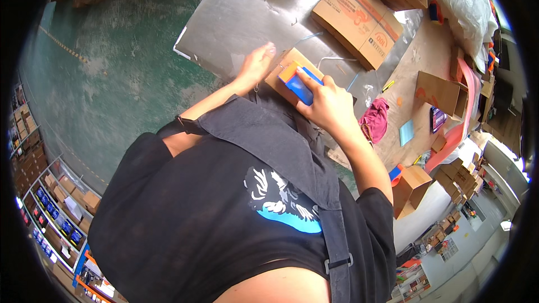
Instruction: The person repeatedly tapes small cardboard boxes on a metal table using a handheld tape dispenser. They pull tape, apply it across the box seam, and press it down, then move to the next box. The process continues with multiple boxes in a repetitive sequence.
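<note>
A small brown cardboard box (293, 57) lies near the edge of the metal-topped table, close against my apron. My right hand (330, 103) grips a blue and orange tape dispenser (304, 89), its index finger stretched along the top. The dispenser sits over the box's upper face; whether tape runs from it cannot be seen. Just left of the box, my left hand (257, 65) is held with nothing in it, its fingers extended. Between this hand and the box a narrow gap shows.
Beyond the small box lies a larger printed carton (358, 19) with straps. At right are a crumpled magenta cloth (374, 120), a yellow cutter (388, 86), a light-blue pad (406, 132), an open carton (440, 92) and another box (412, 191). Clear plastic wrap (457, 0) is piled at the far right.
</note>
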`<state>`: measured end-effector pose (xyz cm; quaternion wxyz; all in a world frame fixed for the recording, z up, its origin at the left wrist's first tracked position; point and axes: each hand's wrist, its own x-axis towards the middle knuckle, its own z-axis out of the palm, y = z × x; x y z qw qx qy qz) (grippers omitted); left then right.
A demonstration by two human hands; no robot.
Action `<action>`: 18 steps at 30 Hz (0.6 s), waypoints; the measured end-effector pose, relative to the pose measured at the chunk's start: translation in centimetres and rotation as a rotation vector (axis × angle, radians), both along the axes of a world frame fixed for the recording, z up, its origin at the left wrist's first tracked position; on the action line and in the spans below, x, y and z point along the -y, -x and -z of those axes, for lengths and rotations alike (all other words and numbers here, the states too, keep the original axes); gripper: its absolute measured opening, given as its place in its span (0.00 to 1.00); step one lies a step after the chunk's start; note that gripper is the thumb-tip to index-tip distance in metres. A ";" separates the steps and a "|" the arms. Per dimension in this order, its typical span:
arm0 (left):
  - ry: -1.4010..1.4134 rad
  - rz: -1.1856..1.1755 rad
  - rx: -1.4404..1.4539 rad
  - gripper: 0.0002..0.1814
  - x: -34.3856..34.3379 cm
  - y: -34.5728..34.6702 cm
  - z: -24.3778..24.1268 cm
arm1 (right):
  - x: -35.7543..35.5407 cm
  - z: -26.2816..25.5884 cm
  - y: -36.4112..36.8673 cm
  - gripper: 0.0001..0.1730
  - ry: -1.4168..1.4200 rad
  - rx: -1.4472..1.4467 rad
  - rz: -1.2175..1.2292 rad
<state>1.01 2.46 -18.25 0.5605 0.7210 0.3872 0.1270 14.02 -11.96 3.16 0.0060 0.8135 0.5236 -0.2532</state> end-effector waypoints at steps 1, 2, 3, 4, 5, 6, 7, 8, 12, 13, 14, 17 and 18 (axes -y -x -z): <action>0.372 0.086 0.128 0.28 0.4 0.0 -1.7 | -0.1 0.0 0.0 0.38 0.013 -0.006 -0.004; 0.210 0.134 0.003 0.32 1.7 -0.3 -5.2 | -0.3 0.0 -0.2 0.38 0.025 -0.013 -0.009; 0.233 0.078 0.017 0.35 2.3 -0.4 -5.2 | -0.6 -0.1 -0.4 0.38 0.033 -0.015 -0.023; 0.267 0.084 0.027 0.35 2.3 -0.3 -4.8 | -0.8 -0.4 -0.6 0.39 0.050 -0.042 -0.038; 0.300 0.091 0.038 0.36 2.1 -0.2 -4.4 | -1.0 -0.6 -0.7 0.38 0.058 -0.046 -0.056; 0.254 0.120 0.002 0.37 1.9 -0.2 -4.7 | -1.1 -0.5 -0.7 0.38 0.068 -0.053 -0.067; 0.207 0.150 -0.033 0.37 1.7 -0.3 -5.0 | -1.0 -0.4 -0.7 0.38 0.077 -0.060 -0.077; 0.160 0.183 -0.067 0.37 1.6 -0.3 -5.3 | -0.7 -0.2 -0.8 0.37 0.079 -0.066 -0.073; 0.066 0.221 -0.126 0.38 1.7 -0.4 -5.3 | 3.5 -0.9 -2.2 0.37 0.136 -0.021 -0.069; 0.063 0.221 -0.152 0.38 1.7 -0.4 -5.7 | 5.8 -1.6 -2.8 0.38 0.169 0.004 -0.069; 0.064 0.225 -0.179 0.38 1.9 -0.5 -6.0 | 8.4 -2.1 -3.6 0.38 0.217 0.016 -0.056; 0.065 0.212 -0.168 0.38 2.0 -0.6 -6.5 | 16.1 -2.2 -5.8 0.39 0.362 0.088 -0.010; 0.080 0.212 -0.187 0.36 2.0 -0.6 -6.5 | 18.2 -0.6 -6.4 0.39 0.446 0.071 0.025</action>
